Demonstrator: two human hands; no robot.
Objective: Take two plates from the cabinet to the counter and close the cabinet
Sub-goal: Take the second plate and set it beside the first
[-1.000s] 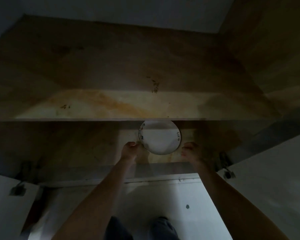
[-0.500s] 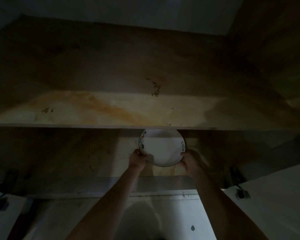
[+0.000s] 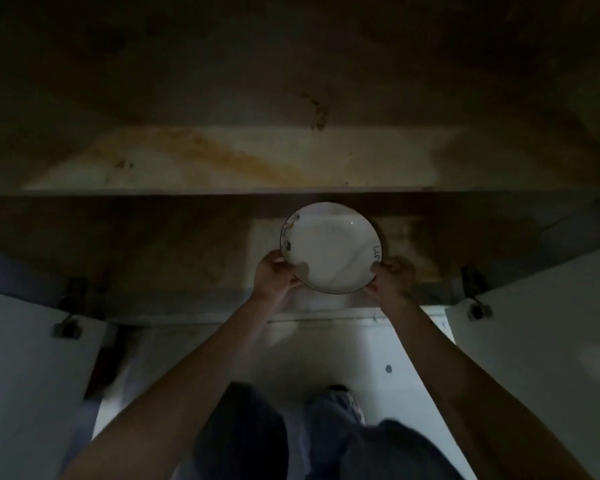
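A white plate [image 3: 329, 247] with a dark rim and small printed marks on its left and right edges is held just in front of the lower shelf of an open, dim cabinet [image 3: 222, 164]. My left hand [image 3: 274, 273] grips its lower left edge. My right hand [image 3: 390, 275] grips its lower right edge. The plate is tilted with its inner face toward me. Whether more plates lie beneath it or on the shelf is hidden in the dark.
Two white cabinet doors stand open, the left door [image 3: 32, 368] and the right door [image 3: 541, 341], each on a metal hinge. The stained shelf board [image 3: 291, 192] runs across above the plate. My legs and a shoe [image 3: 340, 400] show over the white floor.
Both hands closed in on the plate's edges and took hold of it. The plate has come out toward me and tilted. The view dropped, showing my legs.
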